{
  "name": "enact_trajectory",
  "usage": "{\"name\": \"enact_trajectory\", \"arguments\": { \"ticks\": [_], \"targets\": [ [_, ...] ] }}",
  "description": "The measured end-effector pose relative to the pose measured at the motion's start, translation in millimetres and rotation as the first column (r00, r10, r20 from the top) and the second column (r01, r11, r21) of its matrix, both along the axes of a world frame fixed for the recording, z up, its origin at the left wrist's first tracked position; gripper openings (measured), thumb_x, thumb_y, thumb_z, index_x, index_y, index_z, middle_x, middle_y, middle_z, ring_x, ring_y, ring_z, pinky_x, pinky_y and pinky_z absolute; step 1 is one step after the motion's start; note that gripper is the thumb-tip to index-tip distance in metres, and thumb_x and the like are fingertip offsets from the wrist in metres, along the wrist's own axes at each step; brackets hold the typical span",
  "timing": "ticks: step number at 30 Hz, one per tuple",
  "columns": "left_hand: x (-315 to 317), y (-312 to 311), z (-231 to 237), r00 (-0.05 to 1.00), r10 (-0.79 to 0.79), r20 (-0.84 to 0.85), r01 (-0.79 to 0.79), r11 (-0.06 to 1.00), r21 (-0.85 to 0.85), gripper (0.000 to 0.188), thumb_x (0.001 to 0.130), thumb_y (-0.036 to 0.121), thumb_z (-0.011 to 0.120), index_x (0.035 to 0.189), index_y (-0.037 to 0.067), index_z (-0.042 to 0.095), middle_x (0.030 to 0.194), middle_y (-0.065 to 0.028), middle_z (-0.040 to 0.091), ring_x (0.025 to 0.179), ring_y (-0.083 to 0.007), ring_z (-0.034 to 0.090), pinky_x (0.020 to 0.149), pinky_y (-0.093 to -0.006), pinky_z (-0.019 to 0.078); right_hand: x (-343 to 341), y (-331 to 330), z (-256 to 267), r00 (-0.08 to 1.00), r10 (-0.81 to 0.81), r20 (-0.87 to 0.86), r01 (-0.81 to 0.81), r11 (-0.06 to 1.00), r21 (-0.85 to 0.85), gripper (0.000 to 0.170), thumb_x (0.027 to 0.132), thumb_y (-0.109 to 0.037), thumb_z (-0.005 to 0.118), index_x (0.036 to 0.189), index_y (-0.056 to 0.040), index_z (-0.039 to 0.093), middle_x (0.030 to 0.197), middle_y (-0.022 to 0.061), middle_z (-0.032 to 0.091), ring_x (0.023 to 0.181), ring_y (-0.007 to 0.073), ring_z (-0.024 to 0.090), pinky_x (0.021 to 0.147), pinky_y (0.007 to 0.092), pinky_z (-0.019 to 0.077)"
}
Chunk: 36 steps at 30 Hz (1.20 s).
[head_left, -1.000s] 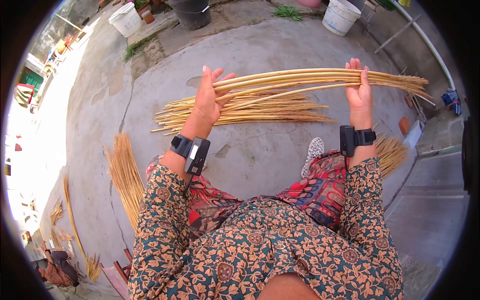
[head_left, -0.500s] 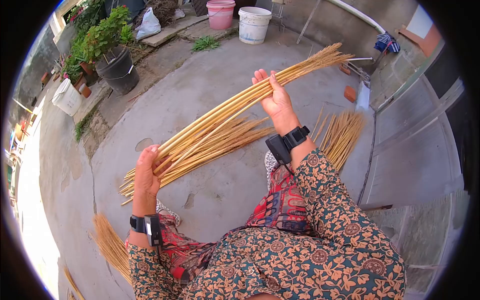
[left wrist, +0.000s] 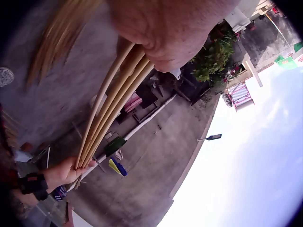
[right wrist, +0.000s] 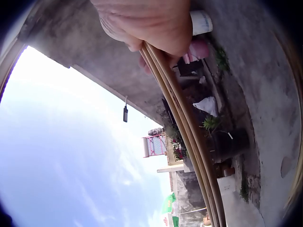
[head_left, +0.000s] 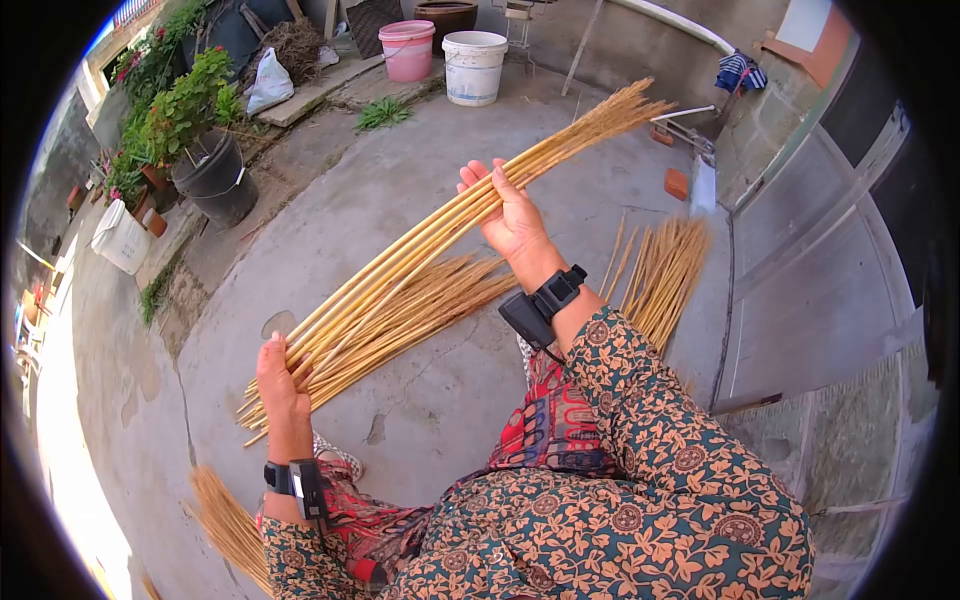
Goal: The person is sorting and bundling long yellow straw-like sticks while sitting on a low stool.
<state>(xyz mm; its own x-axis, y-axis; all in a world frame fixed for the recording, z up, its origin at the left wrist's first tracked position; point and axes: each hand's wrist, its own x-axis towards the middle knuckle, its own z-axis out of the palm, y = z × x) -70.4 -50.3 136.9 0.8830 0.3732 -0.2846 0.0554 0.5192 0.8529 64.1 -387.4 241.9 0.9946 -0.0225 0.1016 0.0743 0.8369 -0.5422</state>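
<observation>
Several long yellow stalks (head_left: 400, 245) with feathery brown tops slant between both hands in the head view. At their bare lower ends, the left hand (head_left: 284, 395) grips them, thumb up. Nearer the feathery tops, the right hand (head_left: 512, 218) holds them between thumb and fingers. The left wrist view has the stalks (left wrist: 111, 104) running from the left hand (left wrist: 165, 33) down to the right hand (left wrist: 68, 171). In the right wrist view they (right wrist: 184, 123) pass out below the right hand (right wrist: 147, 23). A loose pile of similar stalks (head_left: 400, 340) lies on the ground beneath.
Another bundle (head_left: 668, 275) lies by the right forearm, and one (head_left: 228, 520) at lower left. White (head_left: 473, 70) and pink (head_left: 407, 52) buckets stand at the back. A black pot (head_left: 218, 185) holds a plant at upper left. A grey door (head_left: 800, 290) is on the right.
Over the last second the head view has turned, and the held stalks went from nearly level to slanting up to the right in it. Both hands have kept hold of them.
</observation>
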Motion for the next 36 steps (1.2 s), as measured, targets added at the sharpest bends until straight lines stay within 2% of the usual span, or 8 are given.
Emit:
{"name": "enact_trajectory", "arguments": {
  "ticks": [7,9,13,17,23,27,30,36],
  "targets": [
    [4.6,9.5,-12.5,0.995,-0.057,0.087,0.057,0.998,0.003,0.026,0.092,0.029,0.059,0.103,0.006,0.053,0.094,-0.0063,0.060,0.081,-0.0170,0.063,0.067,-0.0300,0.0527,0.4,-0.4,-2.0,1.000,0.001,0.000,-0.001,1.000,0.003,0.023,0.094,-0.010,0.053,0.114,-0.0120,0.042,0.116,0.0180,0.055,0.111,0.0335,0.055,0.099,0.0500,0.0447],
    [9.7,8.9,-10.7,0.989,-0.041,0.139,-0.022,0.906,0.423,0.034,0.091,0.029,0.060,0.113,0.004,0.051,0.107,-0.0117,0.058,0.096,-0.0210,0.059,0.080,-0.0350,0.0502,1.0,-0.6,-2.7,1.000,-0.011,-0.004,0.011,1.000,0.002,0.023,0.094,-0.010,0.053,0.114,-0.0119,0.041,0.116,0.0180,0.055,0.111,0.0337,0.055,0.099,0.0502,0.0447],
    [5.1,-3.3,7.6,0.962,-0.112,0.247,-0.205,0.296,0.933,0.058,0.086,0.033,0.065,0.131,0.003,0.044,0.133,-0.0176,0.046,0.126,-0.0293,0.042,0.105,-0.0471,0.0326,0.8,1.6,-4.1,0.999,-0.021,-0.028,0.021,1.000,0.007,0.024,0.095,-0.009,0.052,0.115,-0.0117,0.041,0.116,0.0183,0.054,0.111,0.0340,0.055,0.098,0.0506,0.0449],
    [-9.8,-22.4,27.0,0.980,-0.155,0.124,-0.171,-0.344,0.923,0.080,0.077,0.045,0.069,0.139,0.005,0.036,0.143,-0.0129,0.039,0.139,-0.0317,0.024,0.112,-0.0529,0.0102,2.4,-0.3,-5.3,0.998,-0.042,-0.053,0.044,0.998,0.035,0.024,0.095,-0.009,0.051,0.116,-0.0114,0.039,0.117,0.0190,0.053,0.110,0.0343,0.055,0.098,0.0505,0.0454],
    [-8.3,-16.7,42.9,0.932,-0.319,0.170,-0.264,-0.277,0.924,0.086,0.072,0.038,0.075,0.140,0.006,0.033,0.145,-0.0129,0.036,0.139,-0.0313,0.023,0.114,-0.0496,0.0120,-0.8,2.8,-3.3,0.997,-0.052,-0.061,0.051,0.999,-0.016,0.024,0.095,-0.008,0.051,0.115,-0.0108,0.039,0.117,0.0198,0.053,0.110,0.0344,0.055,0.098,0.0501,0.0459],
    [-9.4,-33.9,32.2,0.916,-0.401,0.028,-0.148,-0.271,0.951,0.096,0.064,0.025,0.080,0.143,0.006,0.028,0.149,-0.0122,0.030,0.139,-0.0309,0.025,0.113,-0.0489,0.0150,-5.2,9.1,-2.3,0.998,-0.024,-0.055,0.022,0.999,-0.035,0.024,0.095,-0.008,0.051,0.115,-0.0106,0.040,0.116,0.0200,0.053,0.110,0.0341,0.055,0.098,0.0495,0.0462],
    [-8.6,-37.6,26.1,0.929,-0.370,0.021,-0.163,-0.356,0.920,0.084,0.073,0.019,0.074,0.142,0.006,0.029,0.139,-0.0122,0.042,0.129,-0.0310,0.038,0.107,-0.0480,0.0279,-6.5,11.7,-1.5,0.999,-0.005,-0.038,0.003,0.999,-0.042,0.024,0.094,-0.007,0.052,0.115,-0.0106,0.040,0.116,0.0198,0.054,0.110,0.0340,0.056,0.098,0.0490,0.0464],
    [1.6,-26.5,5.8,0.948,-0.312,-0.058,-0.026,-0.259,0.966,0.048,0.077,0.003,0.060,0.122,0.005,0.044,0.108,-0.0154,0.059,0.088,-0.0342,0.060,0.068,-0.0432,0.0490,-7.9,13.2,-1.6,1.000,0.017,-0.023,-0.018,0.999,-0.049,0.027,0.094,-0.007,0.053,0.117,-0.0098,0.039,0.114,0.0192,0.055,0.109,0.0326,0.056,0.098,0.0476,0.0468]
  ]
}}
